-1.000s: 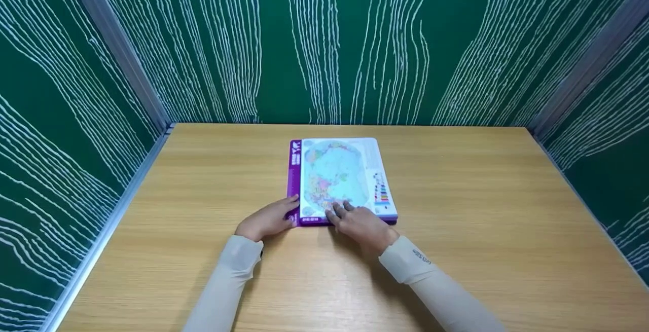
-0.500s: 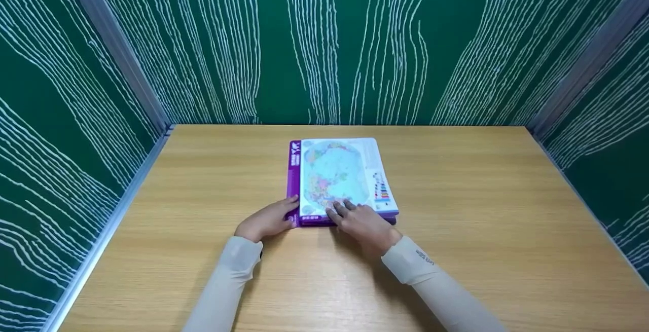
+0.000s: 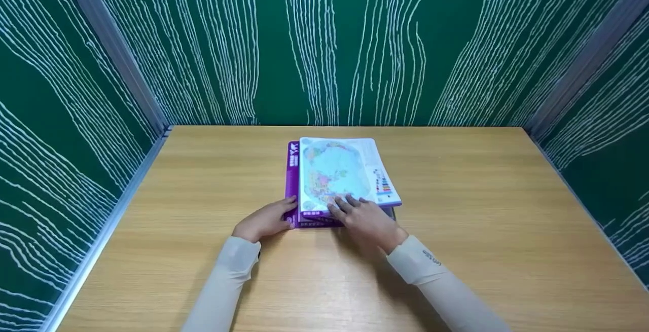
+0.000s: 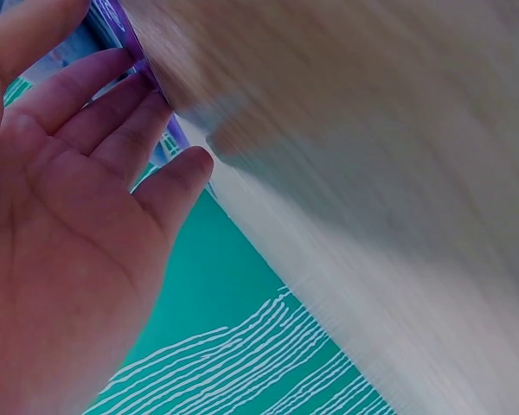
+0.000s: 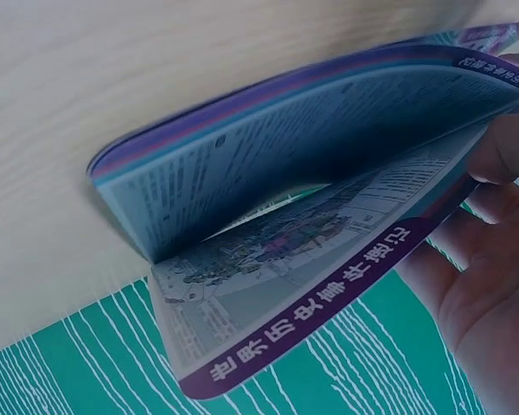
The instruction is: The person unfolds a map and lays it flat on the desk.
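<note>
A glossy map booklet (image 3: pixel 337 172) with a purple strip down its left side lies on the wooden table. My left hand (image 3: pixel 264 219) rests at the near end of that strip; in the left wrist view its fairly straight fingers (image 4: pixel 125 143) touch the booklet's purple edge. At the near edge, my right hand (image 3: pixel 369 224) pinches the upper leaves, fingers on the map side and thumb beneath. Seen from the right wrist, the lifted leaf (image 5: pixel 303 316) stands apart from the leaf below (image 5: pixel 268 143) in a V, with printed inner pages showing.
The wooden table (image 3: pixel 481 210) extends on both sides of the booklet. Green panels with white wavy lines (image 3: pixel 380 43) rise at the back and sides, joined by grey metal posts (image 3: pixel 119 43) at the corners.
The booklet's near edge has come up at the right, exposing the leaves beneath. My right hand has shifted slightly rightward with the lifted leaf. My left hand stays nearly where it was.
</note>
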`<state>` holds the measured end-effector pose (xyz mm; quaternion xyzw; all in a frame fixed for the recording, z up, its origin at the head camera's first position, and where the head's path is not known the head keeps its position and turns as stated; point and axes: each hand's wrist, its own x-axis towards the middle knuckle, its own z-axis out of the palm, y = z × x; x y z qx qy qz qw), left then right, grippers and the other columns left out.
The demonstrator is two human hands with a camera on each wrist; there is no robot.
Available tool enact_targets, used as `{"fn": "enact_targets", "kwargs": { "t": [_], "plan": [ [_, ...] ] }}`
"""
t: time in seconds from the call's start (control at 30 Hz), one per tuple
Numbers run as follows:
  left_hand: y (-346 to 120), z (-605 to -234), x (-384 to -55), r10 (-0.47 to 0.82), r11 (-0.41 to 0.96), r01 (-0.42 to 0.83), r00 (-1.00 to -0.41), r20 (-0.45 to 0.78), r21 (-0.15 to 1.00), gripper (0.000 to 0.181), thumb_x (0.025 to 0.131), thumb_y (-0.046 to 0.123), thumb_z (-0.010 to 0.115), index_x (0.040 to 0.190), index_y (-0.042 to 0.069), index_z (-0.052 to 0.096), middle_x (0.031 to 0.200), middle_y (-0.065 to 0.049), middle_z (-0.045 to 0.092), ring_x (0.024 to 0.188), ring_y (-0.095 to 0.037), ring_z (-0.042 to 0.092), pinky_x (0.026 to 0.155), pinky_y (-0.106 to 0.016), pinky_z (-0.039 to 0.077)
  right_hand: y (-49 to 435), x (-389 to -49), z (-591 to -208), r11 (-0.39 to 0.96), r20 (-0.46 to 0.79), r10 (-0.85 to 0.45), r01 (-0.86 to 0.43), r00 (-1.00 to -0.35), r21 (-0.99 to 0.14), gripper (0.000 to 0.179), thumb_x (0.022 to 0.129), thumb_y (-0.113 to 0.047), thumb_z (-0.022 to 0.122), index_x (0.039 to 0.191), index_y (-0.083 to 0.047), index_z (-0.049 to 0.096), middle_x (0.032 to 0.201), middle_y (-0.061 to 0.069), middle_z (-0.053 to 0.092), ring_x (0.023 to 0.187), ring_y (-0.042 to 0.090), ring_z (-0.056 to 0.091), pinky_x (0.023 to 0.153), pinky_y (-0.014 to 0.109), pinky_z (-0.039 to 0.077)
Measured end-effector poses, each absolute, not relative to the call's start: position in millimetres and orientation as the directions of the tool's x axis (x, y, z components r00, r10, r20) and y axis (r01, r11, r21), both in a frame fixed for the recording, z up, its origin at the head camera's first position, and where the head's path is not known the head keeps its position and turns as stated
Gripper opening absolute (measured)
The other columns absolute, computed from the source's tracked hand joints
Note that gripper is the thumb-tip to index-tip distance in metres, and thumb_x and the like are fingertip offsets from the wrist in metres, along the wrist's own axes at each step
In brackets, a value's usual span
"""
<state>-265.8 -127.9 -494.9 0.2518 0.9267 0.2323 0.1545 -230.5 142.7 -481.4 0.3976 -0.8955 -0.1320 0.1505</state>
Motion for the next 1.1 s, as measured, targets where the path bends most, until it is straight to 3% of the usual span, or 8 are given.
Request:
{"fn": "enact_targets", "kwargs": {
  "t": [0.23,0.47,0.9,1.1],
  "plan": [
    [-128,-494,-266,0.516,0.781,0.365,-0.834,-0.195,0.507,0.057,0.094,0.014,0.061,0.146,0.006,0.040,0.156,-0.009,0.031,0.143,-0.031,0.031,0.118,-0.044,0.027,147,-228,-473,0.689,0.071,-0.708,-0.666,-0.702,0.287,0.066,0.088,-0.014,0.070,0.147,-0.018,0.040,0.147,0.008,0.047,0.127,0.030,0.054,0.096,0.042,0.051],
    [-131,-492,-267,0.514,0.782,0.361,-0.834,-0.198,0.509,0.056,0.093,0.013,0.062,0.145,0.005,0.041,0.157,-0.007,0.030,0.143,-0.031,0.030,0.118,-0.043,0.027,153,-228,-465,0.689,0.103,-0.717,-0.678,-0.690,0.257,0.072,0.081,-0.013,0.077,0.145,-0.015,0.043,0.145,0.010,0.049,0.124,0.031,0.056,0.092,0.041,0.054],
    [-135,-491,-267,0.465,0.799,0.283,-0.850,-0.248,0.530,0.056,0.094,0.014,0.061,0.146,0.012,0.041,0.157,-0.002,0.030,0.145,-0.028,0.027,0.118,-0.044,0.027,169,-231,-459,0.683,0.237,-0.730,-0.676,-0.641,0.275,0.068,0.079,-0.001,0.075,0.142,-0.013,0.048,0.137,0.010,0.057,0.116,0.029,0.062,0.083,0.040,0.057],
    [-139,-490,-267,0.457,0.791,0.260,-0.853,-0.253,0.554,0.056,0.094,0.014,0.060,0.146,0.014,0.041,0.157,-0.001,0.030,0.146,-0.027,0.026,0.118,-0.045,0.027,180,-228,-450,0.730,0.176,-0.683,-0.651,-0.709,0.209,0.080,0.078,-0.004,0.077,0.147,-0.017,0.040,0.145,0.007,0.049,0.125,0.030,0.055,0.096,0.042,0.051]
  ]
}}
